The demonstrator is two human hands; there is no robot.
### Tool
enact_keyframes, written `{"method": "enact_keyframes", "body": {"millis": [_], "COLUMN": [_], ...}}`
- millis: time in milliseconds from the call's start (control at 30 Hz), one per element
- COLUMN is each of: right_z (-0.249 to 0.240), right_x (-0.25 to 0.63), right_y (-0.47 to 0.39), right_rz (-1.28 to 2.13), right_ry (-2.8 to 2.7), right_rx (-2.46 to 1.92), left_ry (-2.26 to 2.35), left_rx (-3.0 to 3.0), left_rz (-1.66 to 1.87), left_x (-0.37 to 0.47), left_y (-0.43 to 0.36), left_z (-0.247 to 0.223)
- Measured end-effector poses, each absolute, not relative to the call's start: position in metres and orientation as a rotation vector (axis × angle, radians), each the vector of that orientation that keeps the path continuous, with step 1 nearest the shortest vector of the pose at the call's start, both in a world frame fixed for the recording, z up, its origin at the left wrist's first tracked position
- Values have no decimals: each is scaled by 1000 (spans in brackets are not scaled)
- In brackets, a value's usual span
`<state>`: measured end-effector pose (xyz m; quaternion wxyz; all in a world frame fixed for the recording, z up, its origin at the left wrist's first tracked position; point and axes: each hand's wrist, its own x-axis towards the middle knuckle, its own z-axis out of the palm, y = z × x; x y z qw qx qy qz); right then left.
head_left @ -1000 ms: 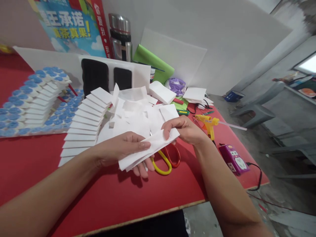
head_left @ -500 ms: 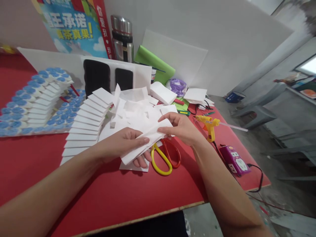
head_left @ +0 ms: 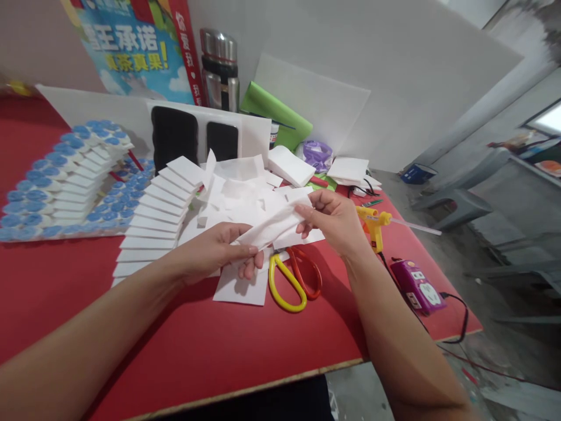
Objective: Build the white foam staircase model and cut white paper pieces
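Observation:
A folded white sheet of thin paper (head_left: 276,225) is stretched between my two hands above the red table. My left hand (head_left: 225,248) pinches its lower left end between thumb and fingers. At the upper right end my right hand (head_left: 331,217) grips it, fingers curled. Below lie scissors with one yellow and one red handle (head_left: 287,283), their blades hidden under paper. A white square of paper (head_left: 241,286) rests flat beneath my left fingers. Behind the hands is a heap of loose white paper pieces (head_left: 236,184).
To the left, a curved row of white steps (head_left: 153,216) stands by a blue-and-white model staircase (head_left: 65,181). A yellow glue gun (head_left: 374,225) and a purple power socket box (head_left: 416,286) sit at right. Two phones (head_left: 174,139) lean behind, near a steel flask (head_left: 220,70).
The held paper has been turned and drawn more taut. My left hand has shifted slightly up, my right hand right, uncovering more of the white square below.

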<state>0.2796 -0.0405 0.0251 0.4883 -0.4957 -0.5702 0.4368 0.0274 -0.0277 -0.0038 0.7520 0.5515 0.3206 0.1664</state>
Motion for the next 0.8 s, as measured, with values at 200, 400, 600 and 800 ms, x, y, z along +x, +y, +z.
{"method": "enact_keyframes", "body": {"millis": [200,400,600,800], "right_z": [54,39,24,38], "right_x": [260,223,257,306], "right_y": [-80,-117,-118,-120], "right_rz": [653,520,689,1353], "right_ry": [-2266,-2621,-2347,-1975], "right_rx": [-1917,-2279,-2199,-1871], "left_ry": [779,793,774,835], "left_rx": [1070,954,841,840], "left_rz": [630,740,776,840], "left_x": [23,25,23,25], "left_y": [-21,-21,-20,-22], "left_z": [-10,-4,-3,1]}}
